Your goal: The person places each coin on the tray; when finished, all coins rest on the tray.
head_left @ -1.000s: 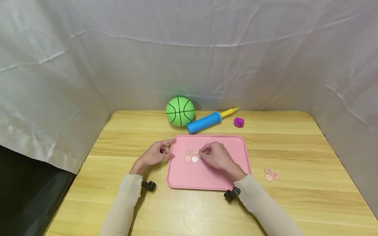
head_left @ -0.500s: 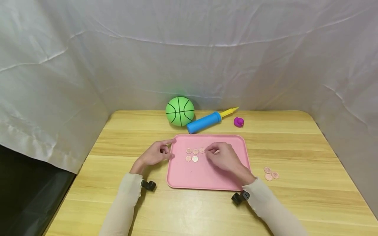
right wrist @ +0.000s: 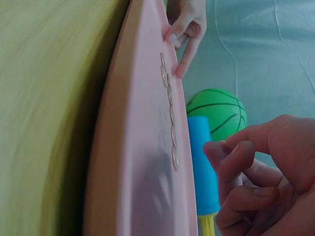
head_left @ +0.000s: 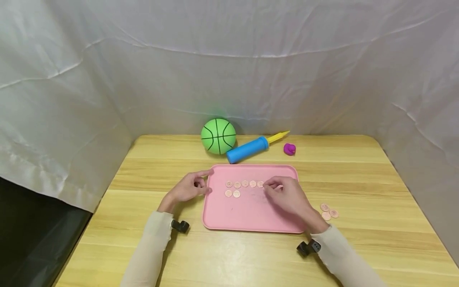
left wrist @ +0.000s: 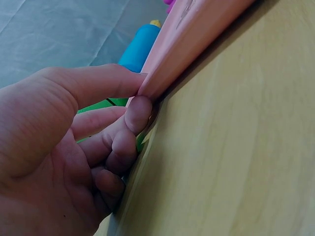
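Observation:
My left hand (head_left: 187, 187) grips the left rim of a pink tray (head_left: 247, 217). In the left wrist view its thumb lies on the rim, with a fingertip against the outer side. Several small copper-coloured coins (head_left: 245, 183) lie on the tray in an upper row, with two more coins (head_left: 232, 193) below its left end. At the right end of the upper row are the fingertips of my right hand (head_left: 287, 195). The right wrist view shows those fingers loosely bent, apart from the last coin (right wrist: 174, 160), with nothing visible between them.
Three more coins (head_left: 326, 216) lie on the wooden table (head_left: 229, 255) right of the tray. Behind the tray stand a green ball (head_left: 218, 136) with black lines, a blue pump (head_left: 249, 149) with a yellow nozzle, and a small purple duck (head_left: 289, 149). Grey fabric (head_left: 251, 79) encloses the back.
My right hand has moved rightward along the upper row, and more coins now show behind it, to its left. The left hand stays on the tray's rim.

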A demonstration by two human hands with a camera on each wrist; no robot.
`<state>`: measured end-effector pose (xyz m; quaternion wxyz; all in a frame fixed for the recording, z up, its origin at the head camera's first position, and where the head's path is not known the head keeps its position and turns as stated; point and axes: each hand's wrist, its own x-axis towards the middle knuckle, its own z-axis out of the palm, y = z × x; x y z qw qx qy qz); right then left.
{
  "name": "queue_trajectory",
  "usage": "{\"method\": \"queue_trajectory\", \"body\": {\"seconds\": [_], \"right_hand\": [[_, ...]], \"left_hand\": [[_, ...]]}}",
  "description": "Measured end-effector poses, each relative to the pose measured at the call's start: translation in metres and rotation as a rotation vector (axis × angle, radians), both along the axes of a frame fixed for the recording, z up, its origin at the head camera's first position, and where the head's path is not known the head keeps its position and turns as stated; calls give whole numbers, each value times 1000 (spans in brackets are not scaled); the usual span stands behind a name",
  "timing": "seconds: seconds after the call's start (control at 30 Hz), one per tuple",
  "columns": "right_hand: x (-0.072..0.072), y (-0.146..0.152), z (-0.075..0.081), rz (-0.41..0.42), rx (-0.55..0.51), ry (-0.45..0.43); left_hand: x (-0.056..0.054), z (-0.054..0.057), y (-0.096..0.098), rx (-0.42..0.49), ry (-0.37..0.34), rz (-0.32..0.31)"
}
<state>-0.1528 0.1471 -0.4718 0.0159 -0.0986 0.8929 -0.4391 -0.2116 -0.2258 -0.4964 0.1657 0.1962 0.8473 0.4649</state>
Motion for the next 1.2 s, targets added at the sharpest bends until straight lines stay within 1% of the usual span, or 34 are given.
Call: {"method": "queue_trajectory", "body": {"seconds": [0.13, 0.3, 0.43, 0.67, 0.8, 0.87, 1.03, 1.13, 1.2], "right_hand": [[2, 11, 4, -14, 4, -16], [4, 25, 9, -59, 23, -18], [8, 37, 9, -85, 17, -25], [12, 53, 9, -105, 19, -58], [15, 64, 10, -101, 24, -69], [15, 71, 11, -87, 36, -61], [16, 93, 12, -62, 114, -18], [18, 104, 12, -60, 136, -39], [20, 111, 11, -57, 133, -68]], "left_hand": [[0, 0, 1, -1, -1, 1], [1, 2, 2, -5, -2, 1], [1, 1, 2, -7, -3, -1], [1, 0, 2, 0, -3, 1], [2, 2, 2, 2, -6, -1], [3, 2, 2, 0, -8, 2], [3, 2, 2, 4, -10, 0], [2, 2, 2, 7, -8, -4], [2, 1, 2, 6, -5, -5]]}}
